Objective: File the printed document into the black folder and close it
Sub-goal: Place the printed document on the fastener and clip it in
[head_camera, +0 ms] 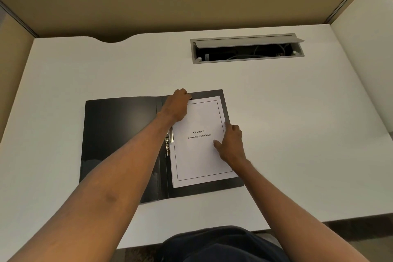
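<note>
The black folder (119, 138) lies open on the white desk (297, 125), its left cover flat. On its right half rests the printed document (200, 155), a white stack whose title page reads "Chapter 6 Learning Experience". A metal clip (168, 140) shows at the spine by the paper's left edge. My left hand (177, 105) curls over the document's top-left corner near the spine. My right hand (230, 144) lies on the paper's right edge, fingers spread and pressing down.
An open grey cable hatch (246, 49) with wires inside is set into the desk at the back right. Beige partition walls (170, 2) enclose the desk on the back and sides. The desk's near edge (191, 238) is just above my lap.
</note>
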`<state>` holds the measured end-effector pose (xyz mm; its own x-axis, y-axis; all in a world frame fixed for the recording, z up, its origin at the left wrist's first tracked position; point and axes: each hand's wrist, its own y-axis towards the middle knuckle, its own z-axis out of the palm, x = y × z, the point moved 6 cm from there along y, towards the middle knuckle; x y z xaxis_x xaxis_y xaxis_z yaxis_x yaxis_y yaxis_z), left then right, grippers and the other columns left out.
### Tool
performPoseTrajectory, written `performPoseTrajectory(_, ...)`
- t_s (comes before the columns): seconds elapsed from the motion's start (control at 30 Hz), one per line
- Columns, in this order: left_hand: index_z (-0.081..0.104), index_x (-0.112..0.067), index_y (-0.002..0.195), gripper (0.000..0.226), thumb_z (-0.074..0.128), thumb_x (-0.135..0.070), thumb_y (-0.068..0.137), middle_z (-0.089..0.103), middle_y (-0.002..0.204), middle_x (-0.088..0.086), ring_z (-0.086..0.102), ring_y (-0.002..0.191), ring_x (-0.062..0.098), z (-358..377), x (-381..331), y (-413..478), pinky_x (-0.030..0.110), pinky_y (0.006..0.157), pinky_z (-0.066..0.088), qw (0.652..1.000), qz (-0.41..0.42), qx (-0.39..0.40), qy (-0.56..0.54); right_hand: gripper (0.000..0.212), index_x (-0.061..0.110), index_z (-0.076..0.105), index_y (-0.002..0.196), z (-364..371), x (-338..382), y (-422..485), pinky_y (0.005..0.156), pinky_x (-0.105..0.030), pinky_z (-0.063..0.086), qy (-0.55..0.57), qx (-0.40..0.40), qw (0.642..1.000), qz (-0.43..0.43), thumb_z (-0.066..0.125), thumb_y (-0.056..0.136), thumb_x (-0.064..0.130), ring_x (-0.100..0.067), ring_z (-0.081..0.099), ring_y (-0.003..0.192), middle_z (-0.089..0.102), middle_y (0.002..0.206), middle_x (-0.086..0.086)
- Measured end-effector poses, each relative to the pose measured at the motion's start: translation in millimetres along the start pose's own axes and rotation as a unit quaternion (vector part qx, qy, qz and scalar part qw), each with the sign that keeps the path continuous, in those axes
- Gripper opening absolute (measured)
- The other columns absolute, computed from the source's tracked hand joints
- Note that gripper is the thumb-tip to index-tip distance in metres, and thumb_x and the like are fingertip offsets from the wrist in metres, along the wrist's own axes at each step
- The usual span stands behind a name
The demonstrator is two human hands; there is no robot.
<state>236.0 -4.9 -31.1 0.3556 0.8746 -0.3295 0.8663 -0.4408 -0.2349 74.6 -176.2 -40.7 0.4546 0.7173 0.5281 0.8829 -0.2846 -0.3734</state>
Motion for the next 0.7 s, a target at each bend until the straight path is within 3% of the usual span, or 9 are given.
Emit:
performPoseTrajectory(0.27,0.058,-0.006,0.14,0.05,0.042,0.006,0.095,0.054,0.135,0.013,0.05,0.125,0.032,-3.9,-1.3,-2.4,0.047,0.099,0.046,1.0,0.009,0.0,0.0,0.076,0.009,0.04,0.15,6.2,-1.8,-2.3,0.11,-0.036,0.043,-0.07,-0.001,0.997,-0.045,0.079,0.086,0.019,-0.029,0.039,0.133,0.037,0.139,-0.011)
performPoseTrajectory(0.37,0.064,-0.007,0.133,0.042,0.043,0.002,0.098,0.056,0.134,0.012,0.051,0.125,0.03,-14.7,6.5,-7.2,0.047,0.102,0.045,0.999,-0.007,-0.025,-0.048,0.076,0.008,0.039,0.151,5.9,0.5,-0.9,0.109,-0.037,0.044,-0.087,0.003,0.995,-0.044,0.079,0.087,0.019,-0.029,0.038,0.134,0.036,0.14,-0.011)
performPoseTrajectory(0.47,0.072,-0.002,0.113,0.03,0.046,-0.004,0.1,0.062,0.118,0.016,0.057,0.114,0.029,-28.7,27.3,-22.4,0.043,0.095,0.05,0.984,-0.072,-0.094,-0.129,0.078,0.008,0.034,0.155,6.3,4.0,-0.5,0.112,-0.038,0.044,-0.116,0.014,0.992,-0.04,0.075,0.09,0.021,-0.03,0.034,0.138,0.032,0.145,-0.013)
performPoseTrajectory(0.6,0.073,-0.004,0.086,0.023,0.056,-0.017,0.097,0.071,0.086,0.014,0.065,0.075,0.022,-21.3,57.5,-57.7,0.031,0.067,0.05,0.954,-0.199,-0.118,-0.193,0.077,0.008,0.029,0.157,7.2,8.8,-1.7,0.114,-0.037,0.042,-0.152,0.019,0.988,-0.036,0.071,0.094,0.024,-0.031,0.031,0.142,0.028,0.152,-0.016)
performPoseTrajectory(0.7,0.074,-0.012,0.081,0.023,0.067,-0.027,0.096,0.069,0.07,0.001,0.065,0.069,0.016,-5.3,69.4,-77.3,0.028,0.069,0.048,0.935,-0.251,-0.102,-0.23,0.076,0.008,0.028,0.157,7.1,10.9,-2.4,0.114,-0.037,0.041,-0.167,0.021,0.985,-0.033,0.069,0.095,0.024,-0.033,0.03,0.143,0.026,0.153,-0.017)
